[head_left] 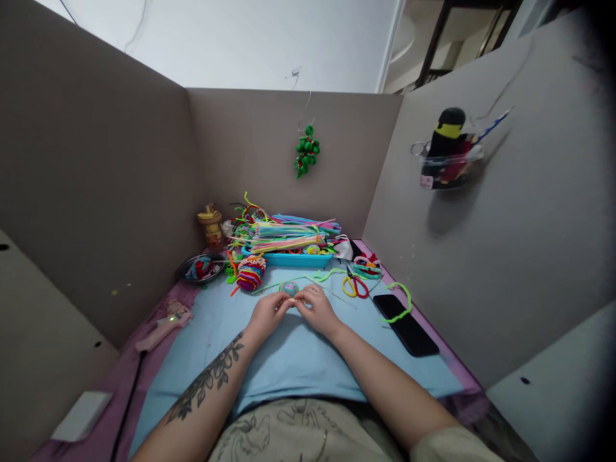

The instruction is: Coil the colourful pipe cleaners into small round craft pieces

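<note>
My left hand (267, 316) and my right hand (317, 309) meet over the middle of the blue cloth (216, 346), thumbs and fingers pinched together. Between them, at the fingertips, shows a small round turquoise-and-pink coiled pipe cleaner piece (289, 288); its lower part is hidden by the fingers. Just beyond, green pipe cleaners (332, 274) lie loosely on the cloth. To the left of the hands sits a striped, many-coloured pipe cleaner piece (251, 273). Scissors (355, 285) with yellow and red handles lie to the right.
A blue tray (298, 260) piled with pipe cleaners (289, 234) stands at the back. On the left are a dark bowl (181, 272) and a pink glue gun (166, 328) with a cord; on the right, a black phone (409, 330). Grey partitions (289, 122) enclose the table.
</note>
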A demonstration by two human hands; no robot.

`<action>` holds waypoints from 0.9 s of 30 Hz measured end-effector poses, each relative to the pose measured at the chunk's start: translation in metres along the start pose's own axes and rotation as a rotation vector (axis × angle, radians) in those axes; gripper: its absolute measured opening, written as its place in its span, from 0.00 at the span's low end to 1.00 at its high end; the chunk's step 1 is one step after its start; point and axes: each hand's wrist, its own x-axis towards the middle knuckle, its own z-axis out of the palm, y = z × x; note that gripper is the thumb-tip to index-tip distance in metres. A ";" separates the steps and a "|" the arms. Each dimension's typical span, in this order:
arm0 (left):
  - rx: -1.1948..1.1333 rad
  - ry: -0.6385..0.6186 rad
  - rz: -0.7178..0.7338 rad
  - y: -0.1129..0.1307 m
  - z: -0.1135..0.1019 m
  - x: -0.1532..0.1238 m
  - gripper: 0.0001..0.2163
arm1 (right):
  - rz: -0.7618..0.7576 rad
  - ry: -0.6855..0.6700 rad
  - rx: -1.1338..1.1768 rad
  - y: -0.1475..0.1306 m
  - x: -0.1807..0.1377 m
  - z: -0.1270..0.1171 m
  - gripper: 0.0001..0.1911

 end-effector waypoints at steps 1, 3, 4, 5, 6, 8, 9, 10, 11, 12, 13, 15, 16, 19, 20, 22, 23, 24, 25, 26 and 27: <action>0.000 -0.014 -0.007 0.000 0.000 0.000 0.12 | -0.008 -0.001 -0.021 0.000 0.000 0.000 0.05; -0.012 -0.033 -0.023 -0.001 0.001 0.000 0.12 | -0.019 -0.004 -0.052 0.000 -0.001 0.001 0.06; -0.025 -0.038 -0.030 -0.002 0.002 0.001 0.12 | -0.020 -0.006 -0.060 0.000 -0.001 0.001 0.06; -0.041 -0.039 -0.036 -0.003 0.002 0.001 0.11 | -0.019 -0.009 -0.064 0.000 -0.001 0.001 0.06; -0.059 -0.036 -0.041 -0.004 0.003 0.001 0.11 | -0.019 -0.011 -0.064 0.000 -0.001 0.001 0.06; -0.094 -0.024 -0.050 -0.005 0.004 0.002 0.11 | -0.017 -0.013 -0.055 0.000 -0.001 0.001 0.06; -0.109 -0.014 -0.054 -0.005 0.004 0.002 0.10 | -0.016 -0.012 -0.050 -0.001 -0.001 0.001 0.06; -0.122 -0.003 -0.057 -0.006 0.005 0.002 0.10 | -0.018 -0.012 -0.045 -0.001 -0.001 0.001 0.06; -0.136 0.005 -0.060 -0.005 0.005 0.003 0.10 | -0.023 -0.012 -0.043 -0.002 -0.001 0.001 0.06; -0.151 0.008 -0.060 -0.005 0.005 0.003 0.10 | -0.029 -0.014 -0.044 -0.002 -0.001 0.000 0.07; -0.168 0.010 -0.058 -0.004 0.004 0.002 0.10 | -0.035 -0.013 -0.049 -0.003 -0.001 0.000 0.09; -0.204 0.016 -0.057 -0.002 0.004 0.002 0.11 | -0.034 0.004 -0.069 -0.002 -0.001 0.000 0.09; -0.220 0.026 -0.062 -0.001 0.004 0.002 0.11 | -0.026 0.020 -0.080 -0.001 -0.001 -0.001 0.08; -0.215 0.077 -0.084 0.000 0.004 0.002 0.15 | 0.006 0.067 -0.101 0.003 -0.001 -0.002 0.06; -0.199 0.091 -0.087 -0.001 0.004 0.002 0.15 | 0.017 0.078 -0.101 0.004 0.000 -0.002 0.05; -0.161 0.111 -0.078 -0.002 0.003 0.002 0.13 | 0.037 0.100 -0.095 0.006 0.001 -0.004 0.04; -0.146 0.120 -0.071 -0.003 0.003 0.003 0.12 | 0.046 0.113 -0.090 0.006 0.001 -0.005 0.04; -0.137 0.127 -0.064 -0.003 0.002 0.003 0.11 | 0.052 0.124 -0.085 0.007 0.002 -0.005 0.03; -0.131 0.135 -0.059 -0.003 0.001 0.003 0.11 | 0.057 0.131 -0.080 0.007 0.002 -0.006 0.03; -0.128 0.144 -0.055 -0.003 0.000 0.003 0.10 | 0.059 0.135 -0.077 0.007 0.003 -0.006 0.03; -0.128 0.154 -0.054 -0.002 -0.001 0.003 0.10 | 0.061 0.138 -0.075 0.008 0.003 -0.007 0.03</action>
